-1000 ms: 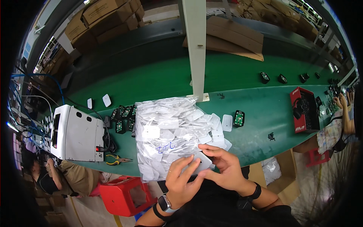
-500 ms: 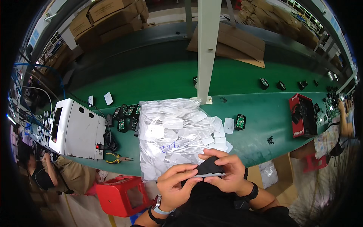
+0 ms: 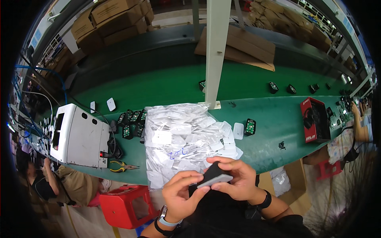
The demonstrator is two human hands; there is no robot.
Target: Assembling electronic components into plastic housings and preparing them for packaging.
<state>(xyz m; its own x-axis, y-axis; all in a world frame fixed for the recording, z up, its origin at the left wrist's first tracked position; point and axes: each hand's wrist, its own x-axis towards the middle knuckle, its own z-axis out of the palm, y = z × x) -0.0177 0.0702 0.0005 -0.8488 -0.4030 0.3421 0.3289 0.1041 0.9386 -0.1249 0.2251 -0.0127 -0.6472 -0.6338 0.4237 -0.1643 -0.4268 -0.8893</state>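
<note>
Between my two hands, close to my body, I hold a black plastic housing (image 3: 214,171) with a light grey cover plate (image 3: 215,180) along its near side. My left hand (image 3: 183,192) grips its left end, thumb on the plate and fingers on the black part. On the other end my right hand (image 3: 241,178) is closed, fingers over the top and thumb below. Just beyond them lies a clear plastic bag (image 3: 174,139) full of white rounded plates. Loose white plates (image 3: 238,131) spill from its right side, beside an open black housing with a green circuit board (image 3: 250,127).
At the left stand a white machine (image 3: 81,135) and yellow-handled pliers (image 3: 123,166). Several open housings (image 3: 135,116) sit left of the bag. A red box (image 3: 315,120) stands at the right. A post (image 3: 216,51) rises behind the bag; a red stool (image 3: 127,206) is below the table.
The housing has been tilted in my hands, so the flat face of the grey plate now shows instead of only its edge. Both hands keep their hold; the view has shifted slightly.
</note>
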